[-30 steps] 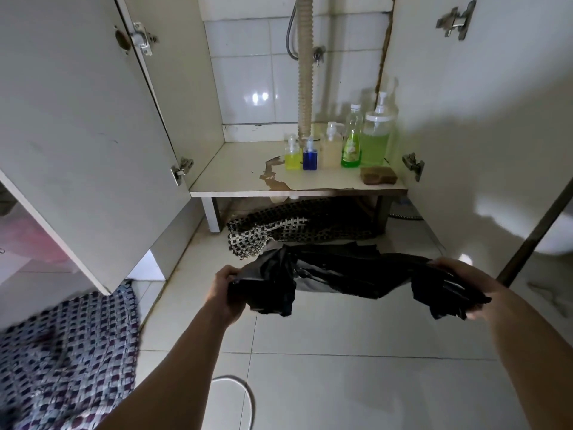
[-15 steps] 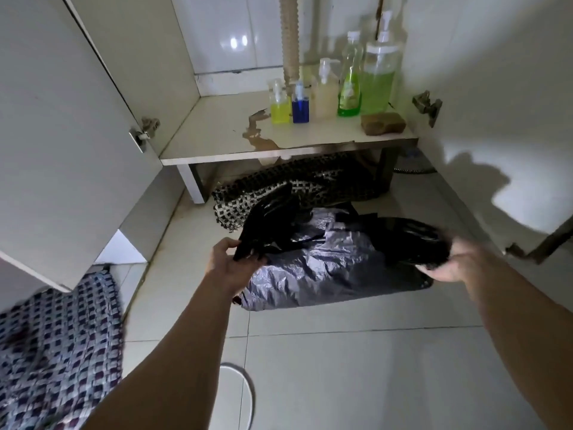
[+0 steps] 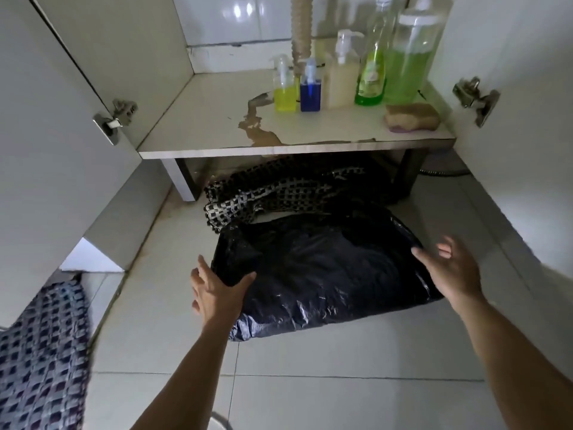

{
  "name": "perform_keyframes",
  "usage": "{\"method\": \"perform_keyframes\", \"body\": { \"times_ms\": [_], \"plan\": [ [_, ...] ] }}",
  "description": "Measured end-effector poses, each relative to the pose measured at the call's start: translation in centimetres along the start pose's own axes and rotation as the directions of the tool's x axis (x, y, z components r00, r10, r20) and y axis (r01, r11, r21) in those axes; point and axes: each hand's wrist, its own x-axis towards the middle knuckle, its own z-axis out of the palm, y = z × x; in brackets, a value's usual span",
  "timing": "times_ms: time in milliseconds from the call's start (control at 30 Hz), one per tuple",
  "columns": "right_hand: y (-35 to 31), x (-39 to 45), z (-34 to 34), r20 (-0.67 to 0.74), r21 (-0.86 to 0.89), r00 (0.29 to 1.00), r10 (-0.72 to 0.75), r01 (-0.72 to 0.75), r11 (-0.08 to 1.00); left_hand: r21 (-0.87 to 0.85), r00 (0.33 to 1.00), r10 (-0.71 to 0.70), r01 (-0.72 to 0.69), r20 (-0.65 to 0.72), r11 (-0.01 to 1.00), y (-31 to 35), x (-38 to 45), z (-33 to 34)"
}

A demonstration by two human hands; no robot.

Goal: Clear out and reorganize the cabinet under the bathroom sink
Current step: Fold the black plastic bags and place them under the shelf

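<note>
Head view: a black bag [image 3: 319, 274] lies flat on the tiled floor [image 3: 341, 398] just in front of the open cabinet, its far edge touching a checked cloth [image 3: 279, 193] that spills from under the shelf [image 3: 217, 125]. Left hand [image 3: 217, 294] rests on the bag's near-left corner, fingers spread and straight. Right hand [image 3: 449, 268] is at the bag's right edge, fingers spread, gripping nothing; contact cannot be confirmed. Risk: the thin, glossy, crinkled plastic will likely slide on the smooth tile or spring open once pressure is removed. Risk: pushing the bag forward could bunch the cloth further under the shelf. Bottles [image 3: 341, 79] and a sponge [image 3: 412, 117] stand grouped at the shelf's right rear, apart from the hands. The shelf surface is peeling near its front edge.
</note>
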Motion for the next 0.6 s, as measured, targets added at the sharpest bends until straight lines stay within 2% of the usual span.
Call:
{"method": "perform_keyframes", "body": {
  "times_ms": [67,100,167,300,367,500,600],
  "plan": [
    [2.7,-0.8,0.4,0.02,-0.175,1.0,0.02,-0.016,0.984,-0.103,0.985,-0.158,0.165,0.076,0.981,-1.5,0.6,0.6],
    [3.8,-1.3,0.6,0.038,-0.181,0.998,0.047,-0.04,0.983,-0.188,0.965,-0.209,0.238,0.158,0.953,-2.1,0.9,0.7],
    [4.6,-2.4,1.0,0.056,-0.079,0.991,0.119,-0.115,0.99,-0.278,0.927,-0.227,0.312,0.298,0.908,-3.2,1.0,0.6],
    [5.2,-3.1,1.1,0.03,0.031,0.98,0.195,-0.196,0.98,-0.27,0.945,-0.166,0.243,0.281,0.932,-3.2,1.1,0.4],
    [5.3,-3.2,0.8,0.005,0.078,0.971,0.238,-0.238,0.968,-0.262,0.931,-0.136,0.232,0.338,0.937,-2.8,0.8,0.2],
    [6.6,-4.1,-1.0,0.033,0.211,0.939,0.343,-0.342,0.916,-0.211,0.838,-0.057,0.201,0.543,0.957,-3.1,0.5,-0.6],
    [8.3,-5.8,-3.2,0.035,0.188,0.911,0.412,-0.41,0.892,-0.182,0.775,-0.072,0.235,0.628,0.955,-3.2,-0.7,-1.6]
  ]
}}
